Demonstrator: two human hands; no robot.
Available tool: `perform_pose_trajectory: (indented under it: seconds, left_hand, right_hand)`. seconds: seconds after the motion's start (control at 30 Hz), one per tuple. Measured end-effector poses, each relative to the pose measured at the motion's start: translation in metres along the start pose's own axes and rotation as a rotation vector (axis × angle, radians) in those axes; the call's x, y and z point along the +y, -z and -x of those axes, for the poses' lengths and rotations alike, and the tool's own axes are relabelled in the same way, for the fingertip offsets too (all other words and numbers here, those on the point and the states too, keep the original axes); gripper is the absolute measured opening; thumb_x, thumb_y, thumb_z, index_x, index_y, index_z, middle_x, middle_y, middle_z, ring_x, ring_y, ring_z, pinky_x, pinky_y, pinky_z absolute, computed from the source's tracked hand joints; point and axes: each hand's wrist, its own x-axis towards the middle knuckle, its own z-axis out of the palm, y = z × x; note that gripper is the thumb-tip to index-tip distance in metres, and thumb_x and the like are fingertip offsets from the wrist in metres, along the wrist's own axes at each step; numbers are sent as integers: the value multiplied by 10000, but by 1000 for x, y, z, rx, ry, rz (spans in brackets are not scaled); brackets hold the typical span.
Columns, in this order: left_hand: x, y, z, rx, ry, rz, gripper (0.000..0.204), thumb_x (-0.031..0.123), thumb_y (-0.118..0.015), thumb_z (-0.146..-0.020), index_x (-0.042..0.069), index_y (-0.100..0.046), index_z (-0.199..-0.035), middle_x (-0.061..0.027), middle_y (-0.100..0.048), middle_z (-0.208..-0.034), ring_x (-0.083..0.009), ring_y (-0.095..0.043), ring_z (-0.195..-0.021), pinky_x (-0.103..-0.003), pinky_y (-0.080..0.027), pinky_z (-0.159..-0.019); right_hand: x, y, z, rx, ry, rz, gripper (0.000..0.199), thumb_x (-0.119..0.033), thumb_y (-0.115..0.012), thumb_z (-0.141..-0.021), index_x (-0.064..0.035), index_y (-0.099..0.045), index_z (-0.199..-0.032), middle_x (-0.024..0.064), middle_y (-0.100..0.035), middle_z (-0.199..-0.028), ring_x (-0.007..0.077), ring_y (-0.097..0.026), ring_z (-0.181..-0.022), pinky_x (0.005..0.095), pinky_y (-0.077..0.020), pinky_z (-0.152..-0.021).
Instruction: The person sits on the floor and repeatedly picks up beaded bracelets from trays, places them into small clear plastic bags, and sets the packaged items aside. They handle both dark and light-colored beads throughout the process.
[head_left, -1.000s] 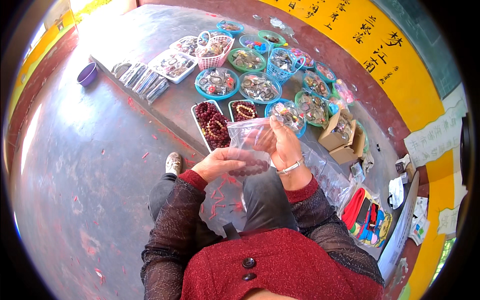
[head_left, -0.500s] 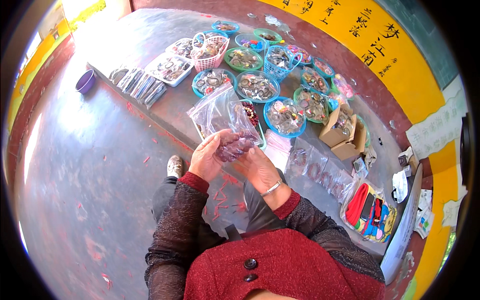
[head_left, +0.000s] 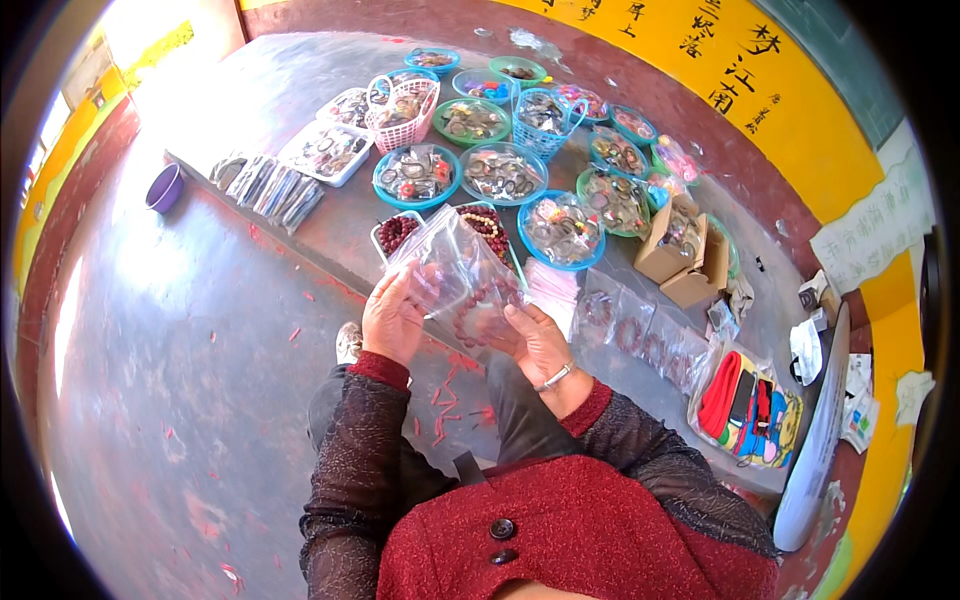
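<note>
A clear plastic bag [head_left: 447, 252] is stretched between my two hands over the near edge of the raised ledge. Through its film shows a dark red bead bracelet [head_left: 464, 324], lying in the bag's lower part. My left hand [head_left: 392, 320] pinches the bag's left side. At the other side my right hand [head_left: 540, 348], with a silver bangle at its wrist, grips the bag's lower right corner. Just behind the bag is a white tray [head_left: 519, 268] of dark red and pale beads, partly covered by the film. Several bagged bracelets [head_left: 632, 330] lie in a row to the right.
Blue and green basins [head_left: 563, 268] and a pink basket [head_left: 402, 135] of bagged trinkets crowd the ledge. A cardboard box [head_left: 668, 262] stands at right, near a bright folded bundle [head_left: 742, 410]. Pinkish bags [head_left: 552, 290] lie beside the tray. On the left floor is a purple basin [head_left: 165, 188].
My hands have moved apart and spread the bag. The bracelet, bunched between my fingers before, now hangs looser in the bag. More of the bead trays shows as the view has shifted slightly.
</note>
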Motion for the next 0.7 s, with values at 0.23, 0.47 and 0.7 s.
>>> perform_pose_trajectory:
  seconds: [0.23, 0.47, 0.7]
  left_hand:
    - [-5, -4, -1, 28, 106, -102, 257, 179, -505, -900, -10, -555, -1067, -146, -615, -1039, -244, -578, -1001, -361, -451, -865]
    - [-5, 10, -1, 78, 164, -199, 368, 268, -436, -929, -24, -516, -1138, -159, -592, -1098, -248, -559, -1037, -323, -439, -870]
    - [-13, 14, -2, 63, 203, -264, 345, 262, -454, -919, -9, -531, -1118, -147, -610, -1060, -235, -585, -977, -310, -456, -814]
  right_hand:
    - [-9, 23, 14, 59, -7, 35, 207, -201, -594, -859, -71, -576, -1019, 80, -654, -928, 179, -639, -840, 307, -516, -704]
    - [-30, 100, 30, 178, 135, -60, 243, -166, -614, -838, -61, -559, -1051, 89, -637, -931, 205, -628, -854, 360, -523, -750]
    - [-49, 246, 58, 547, 362, -44, 264, -188, -596, -851, -70, -546, -1082, 54, -627, -953, 206, -636, -842, 385, -534, -746]
